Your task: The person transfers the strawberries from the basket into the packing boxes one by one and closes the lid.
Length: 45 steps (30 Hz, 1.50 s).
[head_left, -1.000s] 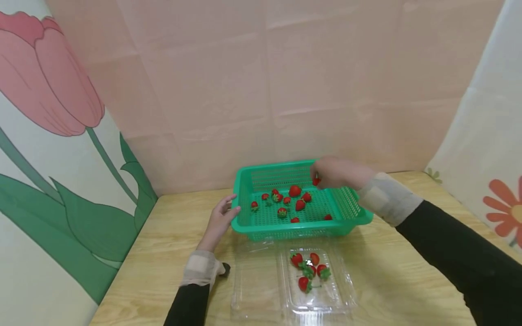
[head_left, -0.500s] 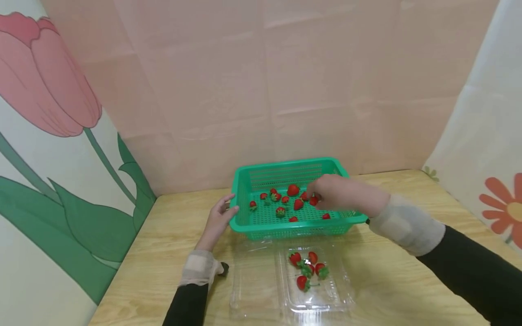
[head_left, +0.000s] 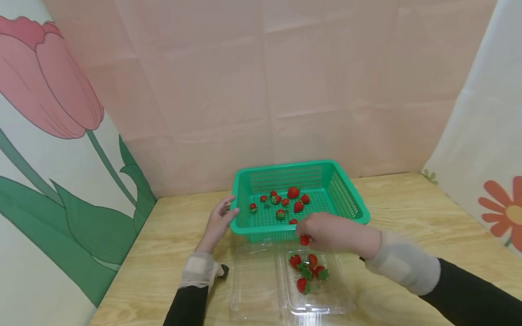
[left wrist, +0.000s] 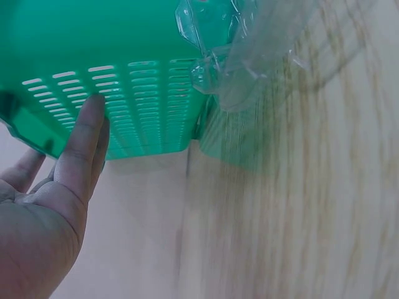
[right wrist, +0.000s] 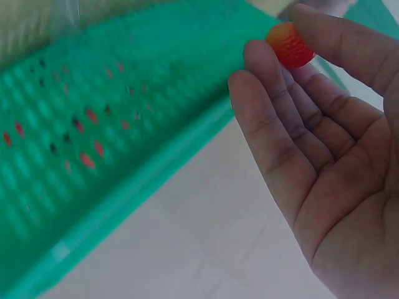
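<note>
Here, the right hand (head_left: 326, 232) pinches a red strawberry (head_left: 304, 240) between thumb and fingers, just by the near edge of the green plastic basket (head_left: 261, 230). The strawberry looks bumpy, with a round end. The left hand (head_left: 220, 222) has its fingers apart and nearly straight, touching the basket's side. Rows of little slots run along the basket's walls. More strawberries (head_left: 293, 193) lie inside, some with leafy green tops. In front, a thin, shiny, see-through box (head_left: 261, 285) lies open on the wavy-lined wood desk (head_left: 163, 253), with berries (head_left: 302, 285) in one half.
</note>
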Tool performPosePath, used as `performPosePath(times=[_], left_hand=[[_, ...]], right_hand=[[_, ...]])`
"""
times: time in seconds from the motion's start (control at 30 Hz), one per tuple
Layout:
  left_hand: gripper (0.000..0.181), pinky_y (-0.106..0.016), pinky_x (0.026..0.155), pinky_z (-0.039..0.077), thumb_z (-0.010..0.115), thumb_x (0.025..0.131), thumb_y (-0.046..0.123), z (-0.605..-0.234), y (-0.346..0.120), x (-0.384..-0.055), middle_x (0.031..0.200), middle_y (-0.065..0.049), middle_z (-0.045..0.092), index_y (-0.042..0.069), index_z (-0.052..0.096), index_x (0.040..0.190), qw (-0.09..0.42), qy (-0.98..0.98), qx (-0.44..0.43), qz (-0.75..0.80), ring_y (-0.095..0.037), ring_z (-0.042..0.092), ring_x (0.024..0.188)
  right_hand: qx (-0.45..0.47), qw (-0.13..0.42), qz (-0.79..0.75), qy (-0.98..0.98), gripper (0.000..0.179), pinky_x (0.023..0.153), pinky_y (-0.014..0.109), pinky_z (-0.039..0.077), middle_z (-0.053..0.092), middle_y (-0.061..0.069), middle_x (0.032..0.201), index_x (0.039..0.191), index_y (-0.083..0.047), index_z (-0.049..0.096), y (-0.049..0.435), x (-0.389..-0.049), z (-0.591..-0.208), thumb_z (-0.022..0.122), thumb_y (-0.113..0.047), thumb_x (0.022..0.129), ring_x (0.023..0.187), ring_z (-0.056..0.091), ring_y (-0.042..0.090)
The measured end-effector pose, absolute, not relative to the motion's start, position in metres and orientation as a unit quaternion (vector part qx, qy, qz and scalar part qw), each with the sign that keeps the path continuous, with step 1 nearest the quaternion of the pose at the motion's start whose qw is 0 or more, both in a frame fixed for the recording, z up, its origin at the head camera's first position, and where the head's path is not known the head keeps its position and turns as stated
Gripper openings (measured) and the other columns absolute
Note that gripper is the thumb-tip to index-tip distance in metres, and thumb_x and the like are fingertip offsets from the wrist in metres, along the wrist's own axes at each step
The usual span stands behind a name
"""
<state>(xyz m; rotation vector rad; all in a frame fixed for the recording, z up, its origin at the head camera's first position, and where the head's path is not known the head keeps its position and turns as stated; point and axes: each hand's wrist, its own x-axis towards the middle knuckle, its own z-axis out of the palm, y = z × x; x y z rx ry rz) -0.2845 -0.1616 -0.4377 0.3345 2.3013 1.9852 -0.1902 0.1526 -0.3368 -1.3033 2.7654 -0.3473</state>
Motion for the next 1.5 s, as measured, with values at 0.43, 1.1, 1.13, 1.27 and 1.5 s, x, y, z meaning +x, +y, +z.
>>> performPosePath(times=[0.43, 1.1, 1.13, 1.27, 1.5], left_hand=[[0.049, -0.038, 0.083, 0.051, 0.062, 0.097, 0.027, -0.443, -0.16, -0.285, 0.128, -0.017, 0.057, 0.02, 0.047, 0.144, 0.015, 0.751, 0.103, 0.652, -0.029, 0.058, 0.112], [0.048, -0.038, 0.081, 0.051, 0.063, 0.096, 0.028, -0.442, -0.158, -0.282, 0.126, -0.015, 0.058, 0.023, 0.049, 0.142, 0.011, 0.754, 0.101, 0.649, -0.028, 0.059, 0.111], [0.048, -0.039, 0.082, 0.051, 0.062, 0.097, 0.026, -0.442, -0.158, -0.283, 0.127, -0.017, 0.057, 0.021, 0.048, 0.143, 0.015, 0.754, 0.101, 0.649, -0.029, 0.058, 0.112], [0.052, -0.042, 0.086, 0.05, 0.062, 0.097, 0.026, -0.442, -0.158, -0.283, 0.131, -0.019, 0.055, 0.017, 0.046, 0.145, 0.02, 0.755, 0.103, 0.647, -0.031, 0.057, 0.115], [0.048, -0.046, 0.089, 0.049, 0.063, 0.096, 0.032, -0.441, -0.159, -0.282, 0.129, -0.013, 0.056, 0.025, 0.05, 0.141, 0.002, 0.76, 0.104, 0.641, -0.028, 0.057, 0.114]], right_hand=[[-0.402, 0.056, -0.064, 0.912, 0.028, 0.055, 0.023, 0.042, 0.046, -0.012, 0.062, 0.066, -0.017, 0.056, 0.14, -0.19, -0.388, 0.075, 0.001, 0.075, 0.059, 0.042, 0.007], [-0.378, 0.041, -0.038, 0.924, 0.026, 0.054, 0.029, 0.047, 0.054, -0.004, 0.064, 0.065, -0.017, 0.055, 0.141, -0.196, -0.421, 0.068, 0.005, 0.069, 0.055, 0.045, 0.009], [-0.378, 0.04, -0.038, 0.924, 0.027, 0.053, 0.029, 0.046, 0.053, -0.005, 0.063, 0.064, -0.017, 0.054, 0.142, -0.196, -0.422, 0.069, 0.005, 0.069, 0.055, 0.045, 0.009], [-0.377, 0.039, -0.04, 0.924, 0.029, 0.052, 0.028, 0.045, 0.05, -0.006, 0.062, 0.063, -0.018, 0.052, 0.143, -0.195, -0.422, 0.071, 0.003, 0.069, 0.054, 0.044, 0.009], [-0.364, 0.036, -0.031, 0.93, 0.027, 0.053, 0.03, 0.047, 0.05, -0.005, 0.062, 0.061, -0.017, 0.053, 0.142, -0.194, -0.421, 0.069, 0.001, 0.074, 0.055, 0.045, 0.01]])
